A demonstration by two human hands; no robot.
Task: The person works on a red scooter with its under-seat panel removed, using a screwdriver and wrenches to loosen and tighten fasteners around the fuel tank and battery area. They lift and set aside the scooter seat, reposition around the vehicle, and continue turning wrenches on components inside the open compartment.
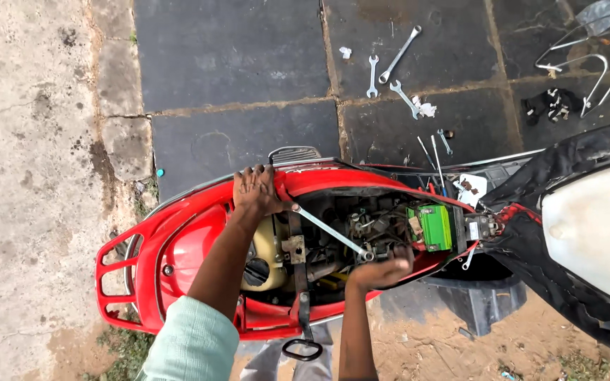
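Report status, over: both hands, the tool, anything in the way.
Left hand grips the spanner handle at the red scooter body. Right hand at its head. Green battery close beside.

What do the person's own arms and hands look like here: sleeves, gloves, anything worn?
Both hands are bare, with no gloves, rings or watch visible. The left hand leads back along a bare forearm to a pale mint-green sleeve that ends near the elbow. The right hand has a bare forearm all the way to the frame's lower edge, with no sleeve in view.
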